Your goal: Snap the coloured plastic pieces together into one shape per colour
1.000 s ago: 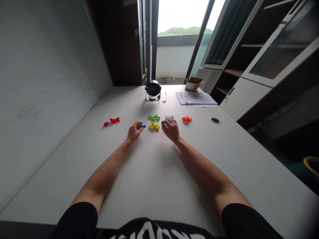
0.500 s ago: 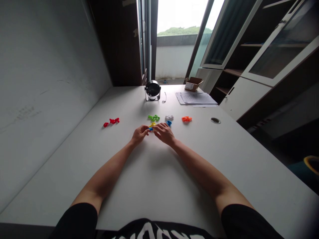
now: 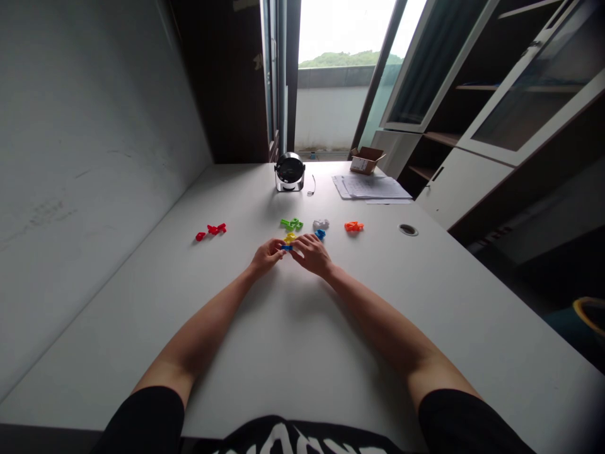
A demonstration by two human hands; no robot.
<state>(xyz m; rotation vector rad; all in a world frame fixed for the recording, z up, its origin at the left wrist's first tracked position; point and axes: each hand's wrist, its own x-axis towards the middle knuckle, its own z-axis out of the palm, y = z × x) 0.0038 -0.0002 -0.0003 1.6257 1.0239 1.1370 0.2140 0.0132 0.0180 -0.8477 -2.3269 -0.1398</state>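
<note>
My left hand (image 3: 268, 257) and my right hand (image 3: 311, 253) meet over the middle of the white table, both closed on a small blue plastic piece (image 3: 286, 248) between their fingertips. Its exact shape is too small to make out. Yellow pieces (image 3: 290, 238) lie just beyond the fingertips, partly covered by my right hand. Past these is a group of green pieces (image 3: 292, 224). A blue cluster (image 3: 320, 234) sits right behind my right hand, with white pieces (image 3: 321, 224) a little farther back.
Red pieces (image 3: 212, 231) lie to the left and orange pieces (image 3: 354, 226) to the right. A round black device on a stand (image 3: 290, 172), papers (image 3: 371, 187) and an open cardboard box (image 3: 366, 161) stand at the back. A cable hole (image 3: 408, 229) is at right.
The blue piece between my fingers has shifted slightly and shows more of its length. Both hands have barely moved, and the other pieces lie as before.
</note>
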